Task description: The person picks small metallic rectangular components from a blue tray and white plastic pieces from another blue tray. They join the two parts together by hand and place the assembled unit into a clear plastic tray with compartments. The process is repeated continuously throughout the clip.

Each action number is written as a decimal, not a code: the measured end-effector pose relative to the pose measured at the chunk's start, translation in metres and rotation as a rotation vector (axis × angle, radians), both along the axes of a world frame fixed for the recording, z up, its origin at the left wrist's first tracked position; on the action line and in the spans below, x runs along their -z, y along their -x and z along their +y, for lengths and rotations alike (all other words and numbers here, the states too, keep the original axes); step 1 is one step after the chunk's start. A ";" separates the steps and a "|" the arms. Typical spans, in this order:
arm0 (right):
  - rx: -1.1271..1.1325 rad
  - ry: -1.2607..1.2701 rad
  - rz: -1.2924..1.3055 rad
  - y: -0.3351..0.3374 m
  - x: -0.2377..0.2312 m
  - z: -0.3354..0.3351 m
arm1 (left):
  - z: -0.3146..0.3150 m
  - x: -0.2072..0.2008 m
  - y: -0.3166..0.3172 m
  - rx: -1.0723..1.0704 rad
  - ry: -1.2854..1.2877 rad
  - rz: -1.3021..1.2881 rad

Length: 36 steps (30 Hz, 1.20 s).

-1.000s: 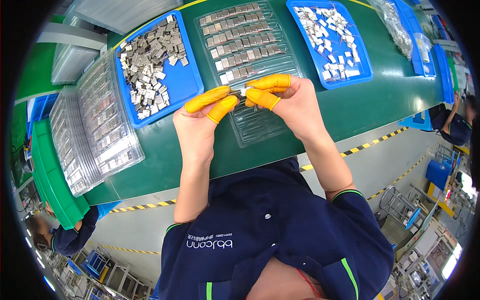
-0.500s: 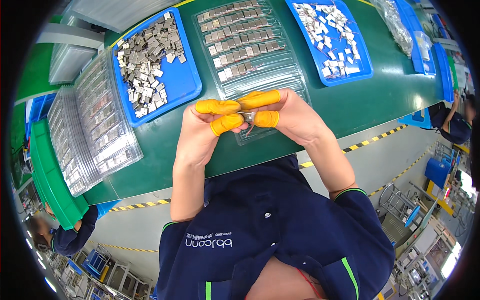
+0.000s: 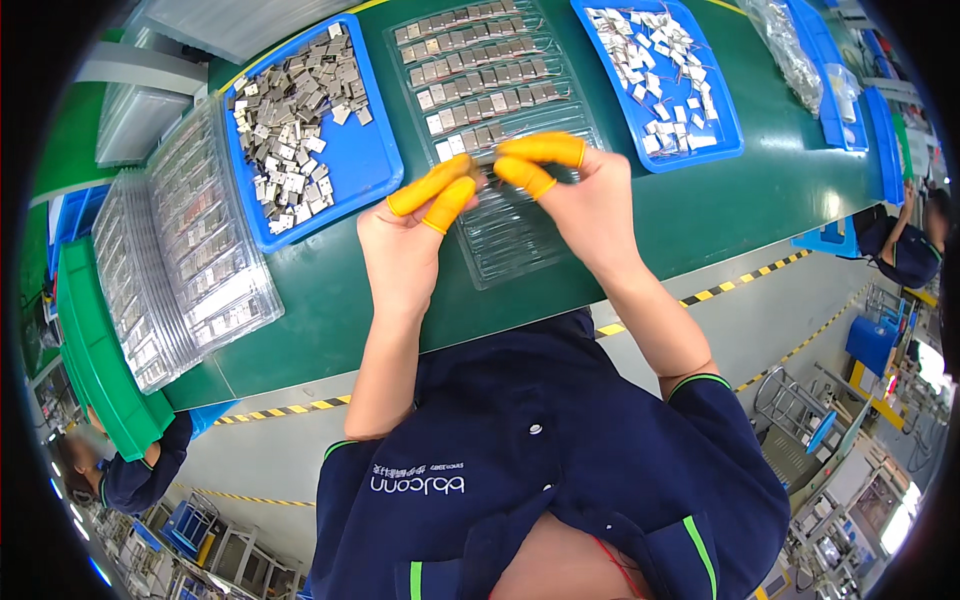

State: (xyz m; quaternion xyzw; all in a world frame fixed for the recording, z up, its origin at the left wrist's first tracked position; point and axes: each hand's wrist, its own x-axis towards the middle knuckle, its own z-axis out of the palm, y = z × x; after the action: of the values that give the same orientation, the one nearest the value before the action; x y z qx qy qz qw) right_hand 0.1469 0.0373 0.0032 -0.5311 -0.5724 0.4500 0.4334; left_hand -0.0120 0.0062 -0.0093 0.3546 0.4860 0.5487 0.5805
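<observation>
Yellow finger cots cover the thumb and index finger of both hands. My left hand point(image 3: 405, 235) is closed in a pinch, with a small grey metal part point(image 3: 477, 173) showing at its fingertips, blurred and mostly hidden. Close to its right, the fingers of my right hand point(image 3: 590, 205) are also pinched; what they hold cannot be made out. Both hands hover over the near part of a clear plastic blister tray point(image 3: 520, 240). Rows of metal-cased parts with thin wires point(image 3: 490, 72) fill its far slots, and its nearer slots show bare plastic.
On the left, a blue tray point(image 3: 365, 165) holds loose metal shells. Another blue tray point(image 3: 700, 152) at right holds white wired connectors. Stacked filled blister trays point(image 3: 190, 240) and a green bin point(image 3: 110, 370) stand far left. Co-workers point(image 3: 905, 235) are at both sides of the green table point(image 3: 330, 325).
Both hands have moved forward, away from my body, over the tray's slots. They were together around a small silver part; now the fingertips are slightly apart.
</observation>
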 end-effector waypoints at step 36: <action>0.379 -0.088 -0.949 -0.124 0.015 0.059 | 0.077 0.009 0.087 -0.225 -0.286 1.726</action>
State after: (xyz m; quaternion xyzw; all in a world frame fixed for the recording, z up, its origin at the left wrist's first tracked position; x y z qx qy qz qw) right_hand 0.2707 0.0960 -0.0119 -0.7526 -0.6181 0.0482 0.2218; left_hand -0.0994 0.0830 -0.0183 0.6648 0.7136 0.1988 -0.0966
